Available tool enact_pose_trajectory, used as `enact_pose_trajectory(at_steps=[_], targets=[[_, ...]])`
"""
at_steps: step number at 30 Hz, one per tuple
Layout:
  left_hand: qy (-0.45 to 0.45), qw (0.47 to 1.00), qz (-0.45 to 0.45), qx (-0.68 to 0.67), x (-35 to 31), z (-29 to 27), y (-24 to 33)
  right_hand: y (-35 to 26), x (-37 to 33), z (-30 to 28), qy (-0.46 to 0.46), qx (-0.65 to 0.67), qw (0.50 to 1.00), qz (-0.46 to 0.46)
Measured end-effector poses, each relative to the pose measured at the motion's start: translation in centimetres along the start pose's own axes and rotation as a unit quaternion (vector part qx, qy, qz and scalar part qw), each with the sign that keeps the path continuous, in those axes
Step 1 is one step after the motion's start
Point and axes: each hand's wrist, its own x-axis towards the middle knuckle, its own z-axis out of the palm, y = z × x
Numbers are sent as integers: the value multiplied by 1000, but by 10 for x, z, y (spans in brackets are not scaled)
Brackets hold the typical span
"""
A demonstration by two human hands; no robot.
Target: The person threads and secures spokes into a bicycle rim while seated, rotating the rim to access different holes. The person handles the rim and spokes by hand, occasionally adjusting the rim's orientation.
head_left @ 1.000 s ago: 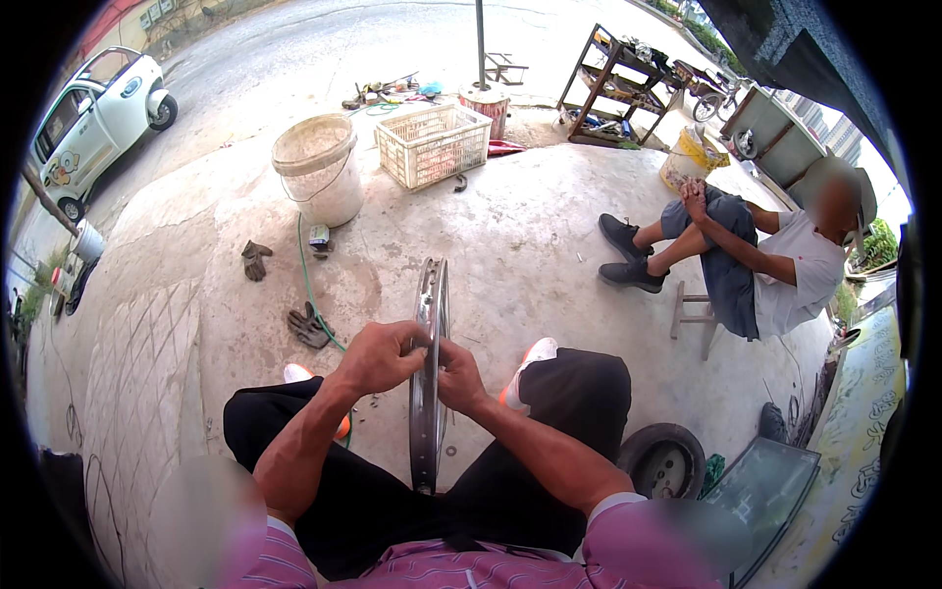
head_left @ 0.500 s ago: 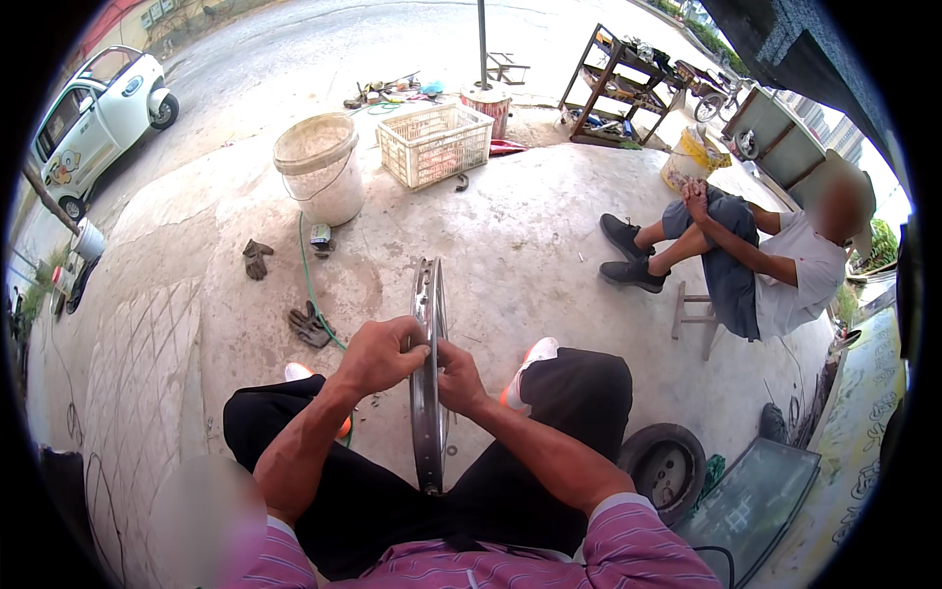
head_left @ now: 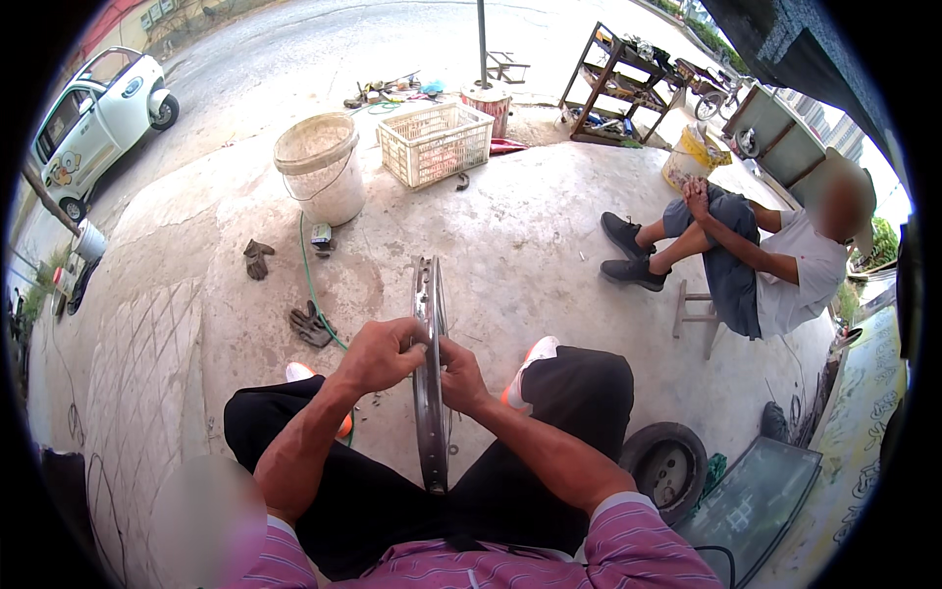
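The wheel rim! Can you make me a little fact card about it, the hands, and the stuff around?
Thing held: shiny metal wheel rim, seen nearly edge-on
Left hand: fingers on the rim's left side
Right hand: at its right side, fingertips partly hidden
On the ground: two dark gloves, whitish bucket, pale crate, black tire
Other person: sitting on a stool, right side of the picture

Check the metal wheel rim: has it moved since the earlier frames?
Yes, slightly: its near end has swung to the right, judged against the beige crate.
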Motion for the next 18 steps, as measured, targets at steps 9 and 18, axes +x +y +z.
enact_pose_trajectory(at_steps=[9, 18], targets=[[-11, 1000, -3, 7, 1, 1, -1, 0, 0, -1, 4, -1, 1000, 4], [-19, 1000, -23, -8, 0, -1, 5, 1, -1, -3, -3, -4, 1000, 10]])
